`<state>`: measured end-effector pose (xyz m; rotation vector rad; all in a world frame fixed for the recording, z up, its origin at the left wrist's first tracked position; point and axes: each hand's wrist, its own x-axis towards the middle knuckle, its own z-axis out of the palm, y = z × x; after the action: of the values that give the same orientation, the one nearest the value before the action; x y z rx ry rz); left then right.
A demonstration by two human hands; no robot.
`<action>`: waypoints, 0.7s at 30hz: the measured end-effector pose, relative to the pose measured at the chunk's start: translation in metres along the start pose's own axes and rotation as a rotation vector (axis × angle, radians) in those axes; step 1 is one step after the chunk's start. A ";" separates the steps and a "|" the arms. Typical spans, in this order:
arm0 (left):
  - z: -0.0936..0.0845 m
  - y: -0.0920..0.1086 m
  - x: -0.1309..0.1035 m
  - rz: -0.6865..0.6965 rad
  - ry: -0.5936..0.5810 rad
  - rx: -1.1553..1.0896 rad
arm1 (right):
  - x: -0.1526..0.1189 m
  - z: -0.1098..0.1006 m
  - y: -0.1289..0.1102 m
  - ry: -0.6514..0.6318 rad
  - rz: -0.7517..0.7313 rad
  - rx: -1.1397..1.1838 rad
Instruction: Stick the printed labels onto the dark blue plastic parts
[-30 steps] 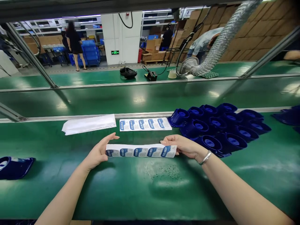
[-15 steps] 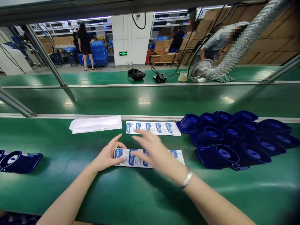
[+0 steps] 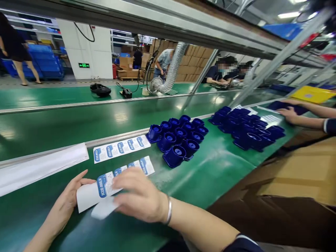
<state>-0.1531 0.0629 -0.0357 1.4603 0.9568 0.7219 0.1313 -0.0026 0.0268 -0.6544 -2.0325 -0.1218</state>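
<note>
A strip of blue-and-white labels lies slanted on the green bench, its left end bare white backing. My left hand grips that left end, fingers along its edge. Over the strip's middle is my right hand, blurred, with a peeled label pinched between thumb and fingers; the label's pale side shows. Just behind lies a second label strip. To the right stand several dark blue plastic housings in rows, each with a round opening and a disc inside.
White paper sheets lie at the left by the metal rail. Further right is another group of blue housings, with a co-worker's hands beyond it. A cardboard box stands below the bench's right edge.
The view has swung to the right, bringing the co-worker's hands into sight. My right hand has peeled a label from the strip's left end, leaving white backing there.
</note>
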 end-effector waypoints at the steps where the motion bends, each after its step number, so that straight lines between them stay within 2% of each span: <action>1: 0.002 0.001 0.002 -0.003 0.020 0.039 | -0.007 -0.018 0.008 0.114 0.115 -0.026; 4: 0.011 0.008 0.008 -0.033 0.062 0.106 | -0.040 -0.069 0.042 0.262 0.471 -0.290; 5: 0.014 0.010 0.011 -0.039 0.072 0.126 | -0.054 -0.082 0.054 0.274 0.539 -0.400; 7: 0.017 0.013 0.019 -0.032 0.087 0.190 | -0.084 -0.099 0.075 0.220 0.662 -0.561; 10: 0.018 0.015 0.034 -0.005 0.085 0.300 | -0.121 -0.106 0.093 0.130 0.829 -0.579; 13: 0.018 0.016 0.048 0.012 0.074 0.377 | -0.137 -0.100 0.095 0.105 0.888 -0.503; 18: 0.018 0.017 0.061 0.016 0.086 0.537 | -0.134 -0.099 0.088 0.192 0.923 -0.477; 21: 0.014 0.027 0.058 0.075 0.147 0.877 | -0.123 -0.110 0.081 0.297 0.918 -0.496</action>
<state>-0.1093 0.1071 -0.0159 2.2271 1.4367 0.4728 0.3053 -0.0206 -0.0305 -1.7018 -1.2564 -0.1636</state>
